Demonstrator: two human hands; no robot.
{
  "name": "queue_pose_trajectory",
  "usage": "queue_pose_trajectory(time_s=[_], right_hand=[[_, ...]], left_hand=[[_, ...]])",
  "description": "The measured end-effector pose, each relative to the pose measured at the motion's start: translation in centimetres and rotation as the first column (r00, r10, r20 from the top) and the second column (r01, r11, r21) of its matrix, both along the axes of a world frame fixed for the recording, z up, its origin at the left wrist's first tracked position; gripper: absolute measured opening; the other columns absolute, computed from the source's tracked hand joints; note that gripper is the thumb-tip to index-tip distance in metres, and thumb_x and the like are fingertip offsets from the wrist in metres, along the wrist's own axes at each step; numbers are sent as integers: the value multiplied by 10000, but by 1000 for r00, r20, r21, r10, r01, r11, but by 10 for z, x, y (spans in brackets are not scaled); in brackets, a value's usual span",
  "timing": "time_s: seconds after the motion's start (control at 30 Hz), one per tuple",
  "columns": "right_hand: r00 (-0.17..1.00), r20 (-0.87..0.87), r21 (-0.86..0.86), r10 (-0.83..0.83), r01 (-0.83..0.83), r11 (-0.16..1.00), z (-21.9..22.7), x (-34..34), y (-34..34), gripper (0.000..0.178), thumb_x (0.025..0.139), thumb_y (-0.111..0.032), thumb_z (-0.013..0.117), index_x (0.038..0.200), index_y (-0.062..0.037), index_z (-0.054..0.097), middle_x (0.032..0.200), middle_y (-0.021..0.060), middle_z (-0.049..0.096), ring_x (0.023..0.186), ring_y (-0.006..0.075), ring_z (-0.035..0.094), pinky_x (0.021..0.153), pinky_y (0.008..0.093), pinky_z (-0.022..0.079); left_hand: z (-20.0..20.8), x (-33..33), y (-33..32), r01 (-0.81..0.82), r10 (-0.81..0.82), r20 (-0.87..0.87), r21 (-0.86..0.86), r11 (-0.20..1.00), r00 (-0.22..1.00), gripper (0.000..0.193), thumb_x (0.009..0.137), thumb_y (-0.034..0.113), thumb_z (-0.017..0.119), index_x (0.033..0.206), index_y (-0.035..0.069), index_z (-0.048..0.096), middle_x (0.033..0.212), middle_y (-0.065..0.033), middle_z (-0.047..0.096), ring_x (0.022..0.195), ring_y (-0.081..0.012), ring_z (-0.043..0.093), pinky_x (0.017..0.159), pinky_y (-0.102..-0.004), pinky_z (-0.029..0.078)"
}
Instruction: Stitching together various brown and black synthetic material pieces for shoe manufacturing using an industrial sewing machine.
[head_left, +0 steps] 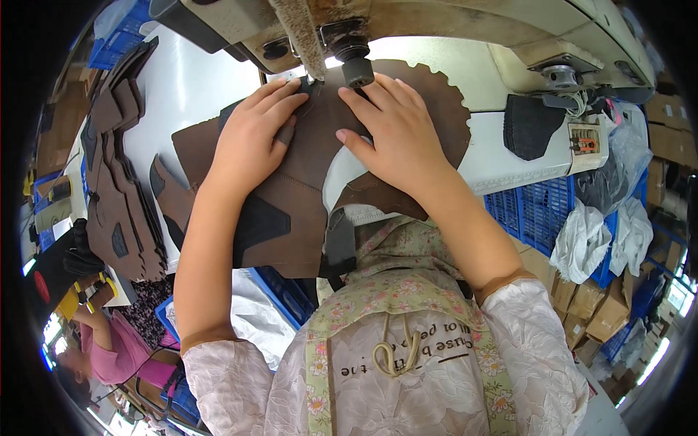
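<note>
A large brown leather-like piece (291, 185) with a scalloped edge and dark patches lies under the sewing machine (451, 25) and hangs over the table's front edge. My left hand (254, 134) rests on it, fingers stretched toward the needle area and a ring on one finger. A small dark patch (314, 91) sits beside those fingertips. My right hand (396, 131) lies flat with fingers apart on the right part of the piece, next to the machine's black knob (357, 71). The needle tip is hard to make out.
Stacked brown cut pieces (120, 196) lie at the left of the white table (178, 73). A dark cut piece (534, 125) and a small tray (587, 145) are at the right. Blue crates (527, 211) stand below. A person in pink (134, 345) sits at lower left.
</note>
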State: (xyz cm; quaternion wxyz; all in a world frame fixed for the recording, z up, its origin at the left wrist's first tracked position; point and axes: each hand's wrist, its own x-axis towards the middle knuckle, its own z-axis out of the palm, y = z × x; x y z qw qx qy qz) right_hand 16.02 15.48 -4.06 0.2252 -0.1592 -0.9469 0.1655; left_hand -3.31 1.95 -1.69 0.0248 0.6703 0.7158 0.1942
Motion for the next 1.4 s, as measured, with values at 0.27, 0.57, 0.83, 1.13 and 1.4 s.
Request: queue_pose_trajectory(time_s=[0.27,0.57,0.83,1.13,1.4], right_hand=[[1000,21,-7,1,-1,1000,2,1,3,503,827,-337,708,1251,-80,625,1365,99,554,1314,265,465,1114,480,335],[1000,10,11,20,-20,1000,0,0,8,496,826,-344,710,1247,-94,627,1344,86,564,1304,264,475,1105,493,341],[996,88,82,33,-40,996,5,-2,14,503,844,-340,699,1273,-97,602,1348,76,536,1318,272,449,1092,531,340],[992,118,150,35,-53,987,4,-1,19,506,851,-338,688,1290,-109,588,1309,57,539,1281,264,464,1069,524,366],[985,144,157,99,-121,980,1,-5,37,499,848,-349,686,1289,-139,585,1307,39,546,1280,252,474,1050,519,393]], left_hand=[[4,10,-6,-7,0,-70,-95,995,998,628,728,-128,517,1324,57,593,1453,-135,497,1376,-325,426,1122,-429,379],[1,17,-7,-67,63,-57,-67,995,996,694,647,-128,518,1311,57,599,1351,-137,526,1314,-345,465,1105,-429,395],[15,23,-6,-103,104,-4,-143,984,995,666,663,-118,521,1301,53,605,1329,-139,537,1284,-347,483,1084,-412,411],[18,16,-17,0,4,23,-182,983,1000,686,655,-135,494,1310,42,592,1403,-158,499,1334,-351,443,1129,-414,375],[13,30,-13,-70,68,-18,-153,986,997,690,647,-118,493,1317,19,579,1401,-167,494,1335,-356,441,1135,-421,366]])
